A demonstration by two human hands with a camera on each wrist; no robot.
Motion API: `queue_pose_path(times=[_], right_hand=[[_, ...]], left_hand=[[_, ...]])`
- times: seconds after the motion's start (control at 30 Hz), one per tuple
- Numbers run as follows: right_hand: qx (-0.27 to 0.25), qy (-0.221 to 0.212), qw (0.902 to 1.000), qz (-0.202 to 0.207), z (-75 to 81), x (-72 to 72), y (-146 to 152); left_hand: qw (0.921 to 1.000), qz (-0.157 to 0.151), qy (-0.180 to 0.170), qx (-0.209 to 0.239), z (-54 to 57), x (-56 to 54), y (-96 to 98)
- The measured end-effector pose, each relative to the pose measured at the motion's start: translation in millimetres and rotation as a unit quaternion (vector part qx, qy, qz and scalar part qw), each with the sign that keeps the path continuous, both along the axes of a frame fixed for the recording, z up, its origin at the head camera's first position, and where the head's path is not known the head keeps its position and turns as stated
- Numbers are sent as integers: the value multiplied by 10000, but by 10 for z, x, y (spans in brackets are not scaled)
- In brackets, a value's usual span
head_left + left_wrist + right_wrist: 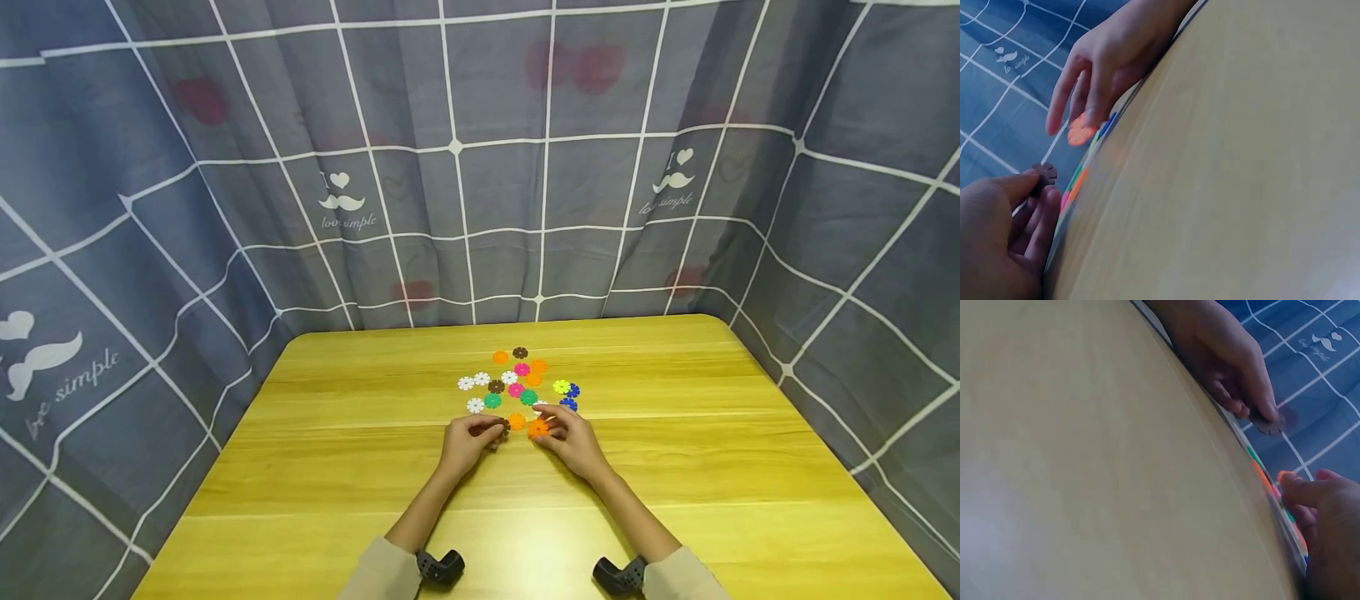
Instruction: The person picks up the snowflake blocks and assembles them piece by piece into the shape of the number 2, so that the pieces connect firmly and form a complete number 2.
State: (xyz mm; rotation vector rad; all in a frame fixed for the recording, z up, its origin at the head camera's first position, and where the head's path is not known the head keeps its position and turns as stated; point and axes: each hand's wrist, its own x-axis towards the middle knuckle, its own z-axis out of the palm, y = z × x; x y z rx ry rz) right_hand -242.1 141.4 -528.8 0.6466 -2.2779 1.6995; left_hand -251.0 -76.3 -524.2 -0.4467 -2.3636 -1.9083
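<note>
Between its thumb and fingers my left hand (465,443) pinches a brown notched plastic disc (1046,175), shaped like a flower. My right hand (576,443) pinches an orange notched disc (537,428) by its edge, a short way to the right of the brown one. The two discs are apart, both held tilted up. Another orange disc (516,422) lies on the table between the hands. In the right wrist view, the right fingers (1302,494) hide much of their orange disc, while the brown disc (1269,422) shows below the left thumb.
Past the hands, several loose discs lie flat on the wooden table (360,467): white (466,383), green (492,401), pink (522,369), yellow (562,387), blue (573,390) and brown (520,352). A grey checked curtain (495,192) stands behind the table and along both sides.
</note>
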Motion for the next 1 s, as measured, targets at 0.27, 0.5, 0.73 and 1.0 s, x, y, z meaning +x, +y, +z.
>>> queue_pose_path(times=[0.27, 0.5, 0.73, 1.0], right_hand=[[-396, -312, 9986, -157, 201, 168, -114], [-810, -383, 9960, -1, 174, 157, -121], [-868, -441, 9950, 222, 199, 157, -117], [-654, -186, 9972, 311, 195, 161, -125]], left_hand=[[9923, -789, -552, 780, 240, 224, 148], [9892, -1030, -609, 840, 296, 264, 171], [9894, -1139, -644, 635, 312, 261, 165], [9899, -1226, -524, 484, 308, 262, 152]])
